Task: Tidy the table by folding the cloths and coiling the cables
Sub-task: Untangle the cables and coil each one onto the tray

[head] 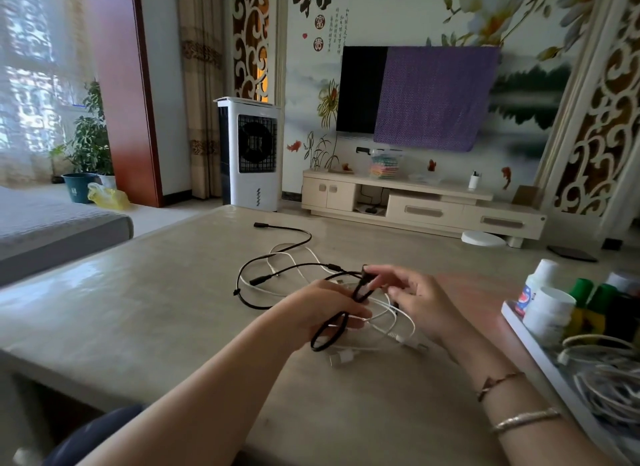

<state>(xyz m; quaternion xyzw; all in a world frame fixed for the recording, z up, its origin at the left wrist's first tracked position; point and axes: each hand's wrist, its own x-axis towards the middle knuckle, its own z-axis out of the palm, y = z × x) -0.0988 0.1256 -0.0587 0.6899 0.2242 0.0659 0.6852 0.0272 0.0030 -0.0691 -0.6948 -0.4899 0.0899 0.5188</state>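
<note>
You're mid-coil on the black cable [277, 269]: left hand [322, 309] grips the loops, right hand [412, 297] pinches the strand at its 12 o'clock. Slack trails toward 11 on the desk [156, 302], over the white cable [398, 330]. Next: wrap another loop, likely snagging white.

Glossy stone-like table [145, 292]; matt rubbery black cable [277, 269].

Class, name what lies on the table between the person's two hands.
In the head view, tangled white cables lie between the left hand and right hand.
</note>
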